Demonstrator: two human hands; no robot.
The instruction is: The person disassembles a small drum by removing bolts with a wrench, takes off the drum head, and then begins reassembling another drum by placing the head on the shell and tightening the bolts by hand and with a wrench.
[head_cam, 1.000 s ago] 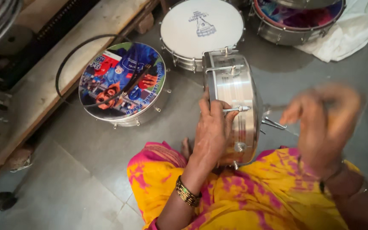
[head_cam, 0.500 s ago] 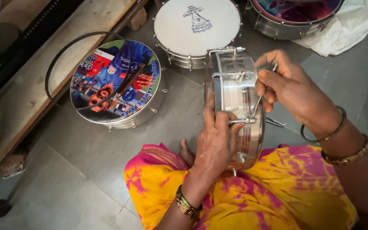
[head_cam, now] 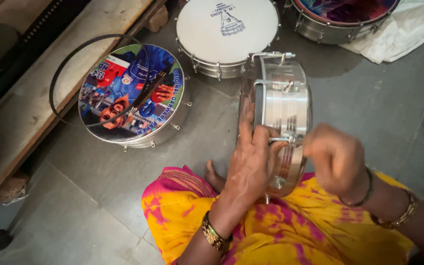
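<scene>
2 hands are working on 1 metal drum shell (head_cam: pixel 283 118), which is standing on its edge at the centre of the frame, resting on my lap over the yellow and pink cloth (head_cam: pixel 290 230). I am pressing my left hand (head_cam: pixel 253 162) flat against the shell's near side, fingers spread open and pointing up, steadying it. My right hand (head_cam: pixel 334 162), blurred at centre right, is curled shut beside a tension rod (head_cam: pixel 283 139) on the shell; whether it is gripping a tool I cannot tell. To the upper left, a drum with a colourful printed head (head_cam: pixel 131 93) is lying on the grey floor (head_cam: pixel 74 196) with a black hoop (head_cam: pixel 55 83) leaning across it. At top centre a white-headed drum (head_cam: pixel 226 29) is sitting, well apart from my hands.
</scene>
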